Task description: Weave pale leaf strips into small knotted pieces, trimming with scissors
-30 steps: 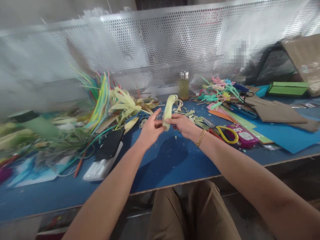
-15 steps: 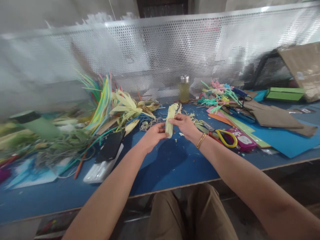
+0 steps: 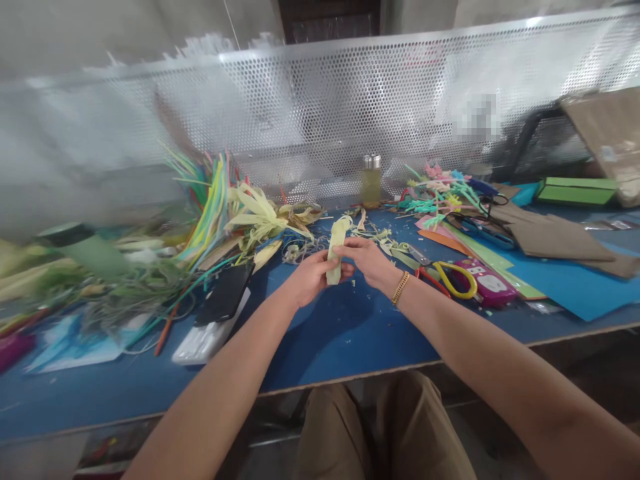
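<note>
A pale yellow-green husk strip point(image 3: 336, 241) stands nearly upright above the blue table point(image 3: 330, 333), its top end curled over. My left hand point(image 3: 309, 277) pinches its lower end from the left. My right hand point(image 3: 369, 260), with a gold bracelet at the wrist, grips the strip from the right just above. Both hands meet at the strip a little above the table top.
A heap of coloured strips and husks point(image 3: 215, 207) lies to the left, with a black phone point(image 3: 224, 293) on a white keyboard-like slab. Yellow-handled scissors point(image 3: 453, 277), a pink device point(image 3: 487, 283), a small bottle point(image 3: 371, 180) and brown card sheets point(image 3: 550, 237) lie right. A perforated metal screen stands behind.
Both hands have drawn the strip slightly lower and closer to me. My left fingers, spread a second ago, have closed on its lower end.
</note>
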Available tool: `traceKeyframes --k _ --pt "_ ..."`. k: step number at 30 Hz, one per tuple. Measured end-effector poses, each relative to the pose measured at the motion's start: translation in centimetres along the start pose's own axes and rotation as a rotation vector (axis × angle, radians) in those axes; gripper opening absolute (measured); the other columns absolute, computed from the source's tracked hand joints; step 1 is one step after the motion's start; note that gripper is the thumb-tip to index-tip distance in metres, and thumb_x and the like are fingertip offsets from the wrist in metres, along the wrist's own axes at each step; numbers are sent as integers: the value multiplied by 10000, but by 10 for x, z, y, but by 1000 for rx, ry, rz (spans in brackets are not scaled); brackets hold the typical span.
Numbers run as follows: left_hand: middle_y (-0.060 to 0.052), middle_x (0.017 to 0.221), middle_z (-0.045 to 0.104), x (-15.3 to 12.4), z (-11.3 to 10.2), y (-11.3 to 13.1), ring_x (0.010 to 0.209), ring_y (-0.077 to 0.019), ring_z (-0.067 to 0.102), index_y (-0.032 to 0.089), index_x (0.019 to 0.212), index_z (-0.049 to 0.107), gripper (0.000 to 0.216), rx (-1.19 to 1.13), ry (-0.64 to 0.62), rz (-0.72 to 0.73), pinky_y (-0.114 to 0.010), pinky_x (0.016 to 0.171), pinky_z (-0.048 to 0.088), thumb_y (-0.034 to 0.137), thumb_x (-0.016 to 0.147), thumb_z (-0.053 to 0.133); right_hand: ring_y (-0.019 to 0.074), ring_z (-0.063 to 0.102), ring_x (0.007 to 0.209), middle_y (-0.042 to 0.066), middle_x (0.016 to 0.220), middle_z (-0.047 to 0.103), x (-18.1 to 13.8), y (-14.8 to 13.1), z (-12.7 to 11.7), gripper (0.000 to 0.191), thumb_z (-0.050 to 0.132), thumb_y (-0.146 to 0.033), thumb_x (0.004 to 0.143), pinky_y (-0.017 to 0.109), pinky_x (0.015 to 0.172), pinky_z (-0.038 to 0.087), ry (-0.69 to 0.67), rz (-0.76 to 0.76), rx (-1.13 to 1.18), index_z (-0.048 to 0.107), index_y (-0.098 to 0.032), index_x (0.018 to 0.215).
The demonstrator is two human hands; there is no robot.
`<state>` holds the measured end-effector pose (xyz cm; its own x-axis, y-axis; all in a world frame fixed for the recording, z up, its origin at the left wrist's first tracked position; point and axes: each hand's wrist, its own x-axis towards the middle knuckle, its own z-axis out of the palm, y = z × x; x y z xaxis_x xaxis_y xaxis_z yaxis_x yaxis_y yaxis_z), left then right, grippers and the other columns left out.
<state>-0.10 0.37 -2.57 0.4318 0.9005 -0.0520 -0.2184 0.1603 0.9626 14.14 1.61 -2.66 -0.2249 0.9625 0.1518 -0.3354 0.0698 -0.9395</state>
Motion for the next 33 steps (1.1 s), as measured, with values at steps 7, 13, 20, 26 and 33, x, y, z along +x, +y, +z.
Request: traceKeyframes --k 7,13,20,26,33 --pt "3 596 582 -2 4 0 509 -99 538 144 822 588 64 9 33 -50 -318 684 546 198 855 595 68 424 443 -57 472 503 6 7 -4 279 800 -351 606 230 459 345 -33 2 -6 592 -166 606" --pt "47 519 450 -10 1 6 452 -68 415 119 882 635 118 90 -107 -225 -279 633 527 222 871 577 54 373 457 -63 524 501 23 0 -27 208 808 -265 621 217 434 291 182 38 44 661 -167 731" --pt "59 516 398 -13 -4 11 423 -51 342 123 846 614 88 91 -193 -333 -229 575 493 173 872 547 55 452 473 -43 552 537 29 -26 -57 71 701 -186 774 188 437 349 458 49 194 642 -167 738" --pt "54 543 404 -10 -5 13 463 -69 424 142 859 599 106 -110 -17 -181 -249 631 526 154 890 498 102 573 605 -7 689 633 26 -21 -51 145 711 -305 780 211 509 425 583 7 180 608 -204 764" --pt "28 579 503 -9 -2 9 494 -81 479 146 877 606 83 -97 -1 -109 -286 677 543 187 887 534 108 547 659 3 740 664 17 -3 -26 358 821 -430 604 236 581 369 46 68 -187 710 -190 845"
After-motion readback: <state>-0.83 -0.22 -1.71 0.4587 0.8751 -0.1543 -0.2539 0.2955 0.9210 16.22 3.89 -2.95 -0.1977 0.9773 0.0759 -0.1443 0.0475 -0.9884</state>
